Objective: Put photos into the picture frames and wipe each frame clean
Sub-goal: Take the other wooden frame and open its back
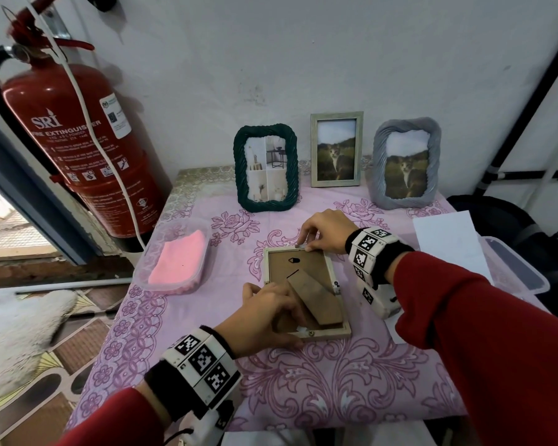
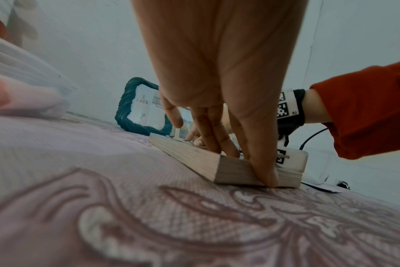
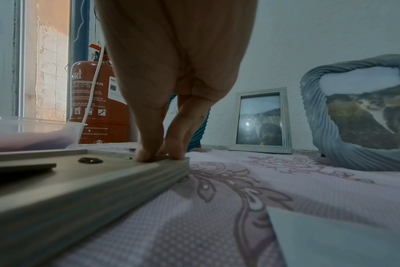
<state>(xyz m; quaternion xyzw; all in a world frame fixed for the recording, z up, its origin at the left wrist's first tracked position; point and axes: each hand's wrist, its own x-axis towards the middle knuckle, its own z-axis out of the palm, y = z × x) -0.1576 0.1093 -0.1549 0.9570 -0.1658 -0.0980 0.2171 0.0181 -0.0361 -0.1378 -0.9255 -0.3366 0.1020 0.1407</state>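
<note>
A pale wooden frame (image 1: 284,268) (image 2: 194,159) (image 3: 80,180) lies face down in the middle of the pink floral tablecloth (image 1: 335,381). Its brown backing board and folded stand (image 1: 316,300) face up. My left hand (image 1: 290,323) (image 2: 251,162) holds the near left corner, fingers on the backing and thumb against the outer side of the near rail. At the far rim my right hand (image 1: 310,243) (image 3: 160,155) pinches a small metal tab with its fingertips. No loose photo is visible.
Three frames stand along the wall: a green twisted one (image 1: 266,167), a pale one (image 1: 336,149) and a grey-blue one (image 1: 406,164), the last two with cat photos. A clear tub holds a pink cloth (image 1: 178,257) at the left. White paper (image 1: 448,243) lies right; a fire extinguisher (image 1: 78,149) stands left.
</note>
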